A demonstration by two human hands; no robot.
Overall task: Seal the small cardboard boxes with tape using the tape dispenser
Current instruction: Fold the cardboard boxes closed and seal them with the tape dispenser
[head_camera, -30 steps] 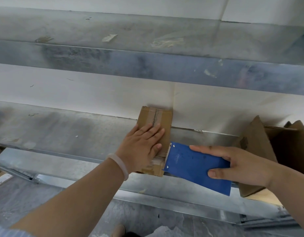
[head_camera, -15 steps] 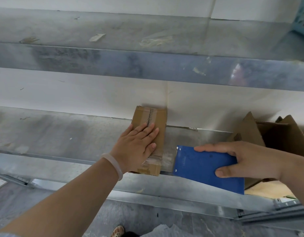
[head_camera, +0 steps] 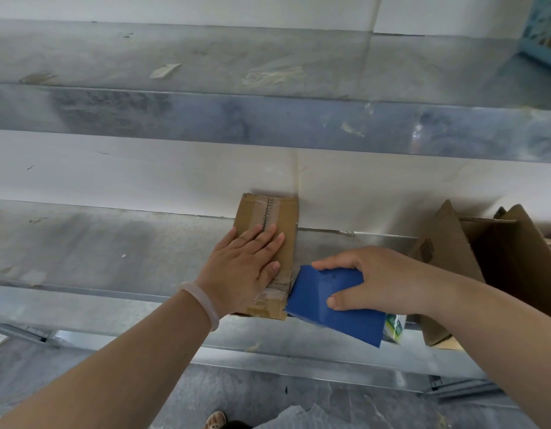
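1. Since half a second ago, the dispenser point(head_camera: 313, 300) has swung left from its spot apart from the box point(head_camera: 286, 218). Its toothed edge now meets the box's near right corner. The left hand point(head_camera: 240, 267) stays flat on the box.
2. A metal shelf point(head_camera: 113, 243) runs the width of the view against a white wall, with another shelf point(head_camera: 206, 57) above it that carries scraps of tape.
3. An open carton point(head_camera: 447, 243) stands on the lower shelf at the right, flaps up, well apart from the box.
4. The box lies lengthwise on the lower shelf, its far end touching the wall and its near end at the shelf's front edge. Tape runs along its top seam.
5. The blue dispenser is tilted, just right of the box.
6. The right hand point(head_camera: 379, 280) grips the dispenser, fingers curled over its top and thumb on its near face.
7. The left hand presses the box top with straight, closed-up fingers, holding nothing.
8. A pale bracelet point(head_camera: 203, 301) circles the left wrist.
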